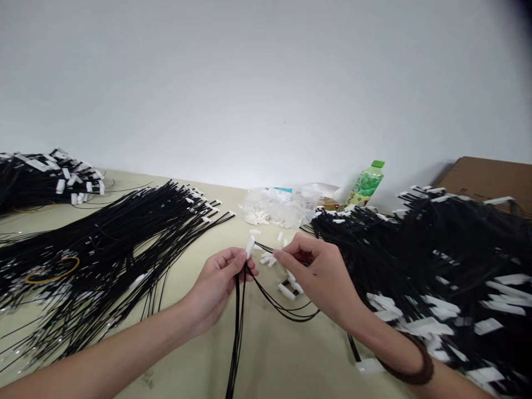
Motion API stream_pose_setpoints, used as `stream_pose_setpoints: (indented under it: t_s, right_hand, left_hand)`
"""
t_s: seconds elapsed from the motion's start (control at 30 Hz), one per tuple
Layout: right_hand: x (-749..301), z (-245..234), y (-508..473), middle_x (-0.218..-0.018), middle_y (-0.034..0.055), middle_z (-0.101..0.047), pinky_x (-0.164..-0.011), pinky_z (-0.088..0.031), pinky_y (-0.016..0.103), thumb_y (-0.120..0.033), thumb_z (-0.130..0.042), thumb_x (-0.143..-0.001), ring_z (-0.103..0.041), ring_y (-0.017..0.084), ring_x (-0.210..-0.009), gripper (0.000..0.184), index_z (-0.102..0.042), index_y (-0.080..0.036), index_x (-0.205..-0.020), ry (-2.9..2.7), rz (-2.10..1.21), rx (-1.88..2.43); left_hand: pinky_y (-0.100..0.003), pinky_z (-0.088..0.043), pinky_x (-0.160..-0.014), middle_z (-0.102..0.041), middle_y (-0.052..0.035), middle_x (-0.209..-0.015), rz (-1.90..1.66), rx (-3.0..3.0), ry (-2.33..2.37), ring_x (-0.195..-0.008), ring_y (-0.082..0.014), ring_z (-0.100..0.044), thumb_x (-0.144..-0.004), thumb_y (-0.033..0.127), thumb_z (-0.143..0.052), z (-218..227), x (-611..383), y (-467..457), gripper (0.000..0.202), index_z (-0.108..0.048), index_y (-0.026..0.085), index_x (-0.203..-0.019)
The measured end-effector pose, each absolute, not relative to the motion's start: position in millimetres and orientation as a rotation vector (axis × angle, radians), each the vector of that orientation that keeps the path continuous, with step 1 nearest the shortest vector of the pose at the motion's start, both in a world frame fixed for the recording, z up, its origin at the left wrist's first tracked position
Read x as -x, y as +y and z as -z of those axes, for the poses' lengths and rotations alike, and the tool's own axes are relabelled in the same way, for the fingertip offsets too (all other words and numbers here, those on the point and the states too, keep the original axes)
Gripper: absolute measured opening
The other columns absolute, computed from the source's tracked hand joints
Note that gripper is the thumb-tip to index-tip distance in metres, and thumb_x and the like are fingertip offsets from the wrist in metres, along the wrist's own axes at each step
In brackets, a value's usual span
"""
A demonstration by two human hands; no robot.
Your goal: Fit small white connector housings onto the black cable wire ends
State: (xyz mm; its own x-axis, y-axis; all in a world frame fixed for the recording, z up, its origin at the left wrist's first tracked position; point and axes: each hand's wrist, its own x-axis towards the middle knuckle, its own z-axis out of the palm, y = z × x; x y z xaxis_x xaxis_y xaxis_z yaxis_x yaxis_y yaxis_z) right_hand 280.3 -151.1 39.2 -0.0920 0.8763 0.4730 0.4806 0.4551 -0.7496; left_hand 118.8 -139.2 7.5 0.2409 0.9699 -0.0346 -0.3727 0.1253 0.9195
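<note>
Between the thumb and fingers of my left hand (pixel 220 280) is a small white connector (pixel 250 246), held upright above the table. Thin black wires (pixel 238 338) hang down from that hand toward the front edge. My right hand (pixel 316 271) pinches black wires (pixel 264 247) that run across to the connector's right side. Below, a loop of black wires (pixel 286 311) sags between the two hands. Loose white connectors (pixel 268 259) lie on the table behind and between my hands.
A large bundle of black wires (pixel 124 221) spreads on the left, with another pile (pixel 54 172) behind it. Wires with white ends (pixel 415 260) heap on the right. A clear plastic bag (pixel 274 208), a green bottle (pixel 366 185) and brown cardboard (pixel 486 177) stand along the wall.
</note>
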Motion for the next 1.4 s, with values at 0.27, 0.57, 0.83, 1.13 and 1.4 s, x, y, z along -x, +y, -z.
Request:
stream_pose_setpoints:
  t_s: [0.27, 0.57, 0.83, 1.13, 1.4]
  right_hand:
    - [-281.5, -34.0, -149.5, -0.070, 0.0029, -0.050, -0.062, -0.037, 0.026, -0.019, -0.048, -0.082, -0.047, 0.015, -0.070, 0.013, -0.055, -0.016, -0.071, -2.035, -0.074, 1.027]
    - [-283.9, -34.3, -143.2, -0.108, 0.0052, -0.056, -0.084, -0.041, 0.029, -0.012, -0.047, -0.082, -0.051, 0.016, -0.101, 0.010, -0.048, -0.018, -0.075, -2.153, -0.200, 0.815]
    - [-281.9, -39.0, -138.5, -0.099, 0.0058, -0.058, -0.077, -0.045, 0.025, -0.013, -0.046, -0.080, -0.054, 0.014, -0.094, 0.015, -0.046, -0.017, -0.065, -2.056, -0.551, 0.795]
    - [-279.9, -27.9, -140.6, -0.101, 0.0088, -0.056, -0.084, -0.042, 0.034, -0.013, -0.045, -0.082, -0.052, 0.019, -0.096, 0.010, -0.050, -0.016, -0.073, -2.037, -0.217, 0.867]
    - [-267.3, -27.5, -169.0, -0.091, 0.0054, -0.057, -0.082, -0.038, 0.038, -0.011, -0.047, -0.082, -0.044, 0.021, -0.092, 0.013, -0.058, -0.016, -0.087, -2.251, 0.612, 0.707]
  left_hand:
    - [-0.022, -0.037, -0.061, -0.056, -0.0014, -0.066, -1.141, -1.056, 0.818, -0.063, -0.0104, -0.049, -0.076, 0.031, -0.057, -2.4, -114.7, -134.1, 0.020, -0.055, 0.013, -0.067]
    - [-0.023, -0.037, -0.059, -0.057, -0.0025, -0.064, -1.081, -1.156, 0.758, -0.060, -0.0114, -0.050, -0.073, 0.036, -0.059, 2.6, -114.4, -132.4, 0.024, -0.056, 0.013, -0.067]
    - [-0.022, -0.035, -0.057, -0.060, -0.0037, -0.064, -1.082, -1.163, 0.737, -0.058, -0.0103, -0.048, -0.073, 0.035, -0.059, 0.9, -115.1, -136.0, 0.024, -0.058, 0.012, -0.065]
    - [-0.023, -0.039, -0.061, -0.061, -0.0042, -0.066, -1.135, -1.106, 0.680, -0.062, -0.0120, -0.053, -0.068, 0.030, -0.064, 3.9, -113.3, -132.7, 0.020, -0.061, 0.011, -0.066]
    - [-0.022, -0.041, -0.064, -0.062, -0.0029, -0.065, -1.294, -0.965, 0.640, -0.062, -0.0103, -0.054, -0.064, 0.024, -0.068, -4.1, -121.1, -128.6, 0.015, -0.062, 0.011, -0.066]
